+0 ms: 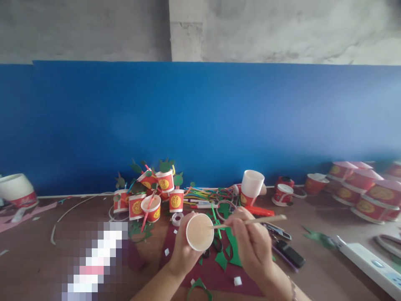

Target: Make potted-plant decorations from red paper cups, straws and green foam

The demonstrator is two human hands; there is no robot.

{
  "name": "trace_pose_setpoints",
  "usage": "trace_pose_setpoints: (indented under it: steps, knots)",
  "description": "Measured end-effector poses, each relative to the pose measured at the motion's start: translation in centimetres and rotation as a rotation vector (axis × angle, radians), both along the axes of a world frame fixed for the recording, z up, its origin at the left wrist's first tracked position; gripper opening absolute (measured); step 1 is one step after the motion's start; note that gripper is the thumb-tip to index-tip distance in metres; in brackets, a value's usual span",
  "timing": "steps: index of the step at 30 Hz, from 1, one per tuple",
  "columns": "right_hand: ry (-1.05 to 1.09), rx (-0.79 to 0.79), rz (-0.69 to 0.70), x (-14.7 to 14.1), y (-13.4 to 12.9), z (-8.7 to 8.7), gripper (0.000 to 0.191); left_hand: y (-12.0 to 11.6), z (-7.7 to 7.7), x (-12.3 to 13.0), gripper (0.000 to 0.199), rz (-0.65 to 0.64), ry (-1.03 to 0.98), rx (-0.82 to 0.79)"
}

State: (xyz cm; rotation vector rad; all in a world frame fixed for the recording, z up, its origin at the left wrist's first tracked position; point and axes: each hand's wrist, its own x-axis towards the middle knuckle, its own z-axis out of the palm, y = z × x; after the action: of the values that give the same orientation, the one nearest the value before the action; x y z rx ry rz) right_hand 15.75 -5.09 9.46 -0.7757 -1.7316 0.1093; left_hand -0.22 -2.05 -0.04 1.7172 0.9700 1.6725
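My left hand (pixel 183 246) is wrapped round a paper cup (pixel 199 232), whose open mouth faces the camera and shows a pale inside. In my right hand (pixel 252 242) is a thin wooden stick (pixel 266 219), pinched between the fingers. The stick's left end reaches over the cup's rim into its mouth; whether it touches the inside I cannot tell. Under both hands lies a dark red sheet (pixel 216 278) with green paper scraps (pixel 221 261) and small white pieces (pixel 237 281). Scissors handles (pixel 217 244) show partly behind the cup.
Several red cups (pixel 176 201) with green paper leaves stand behind on the left. A white cup stack (pixel 252 184), a red marker (pixel 259 210), a black cutter (pixel 290 252) and a power strip (pixel 369 265) are to the right. A blue panel (pixel 200 121) borders the table.
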Motion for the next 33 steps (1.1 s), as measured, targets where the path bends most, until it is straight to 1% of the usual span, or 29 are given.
trace_pose_setpoints:
  steps: [3,6,11,15,18,27,29,33]
  knots:
    - [-0.156,-0.029,0.066,-0.7,0.7,-0.6,0.022,-0.1,-0.1,0.2,0.059,-0.027,-0.02,0.02]
    - [-0.23,-0.009,0.083,-1.2,1.0,-1.1,0.022,0.0,-0.2,0.2,0.058,-0.028,-0.034,-0.002]
    - [-0.258,0.015,0.074,-1.2,1.0,-1.2,0.022,0.0,-0.1,0.1,0.059,-0.032,-0.023,0.002]
    - [-0.281,0.01,0.07,-1.1,1.0,-1.2,0.021,0.0,-0.3,0.0,0.059,-0.01,0.012,0.028]
    - [-0.276,-0.005,0.077,-1.1,1.0,-1.2,0.02,0.0,-0.3,0.0,0.058,-0.018,0.025,0.034]
    - [-0.269,0.0,0.082,-1.2,1.0,-1.3,0.022,-0.1,0.1,-0.1,0.055,-0.049,-0.037,-0.011]
    - [-0.25,-0.03,0.107,-1.2,1.1,-1.4,0.023,0.0,-0.1,-0.2,0.056,-0.083,-0.067,-0.027]
    - [-0.204,-0.121,0.143,-1.1,1.3,-1.5,0.024,0.1,-0.8,-0.4,0.063,-0.227,-0.152,-0.07]
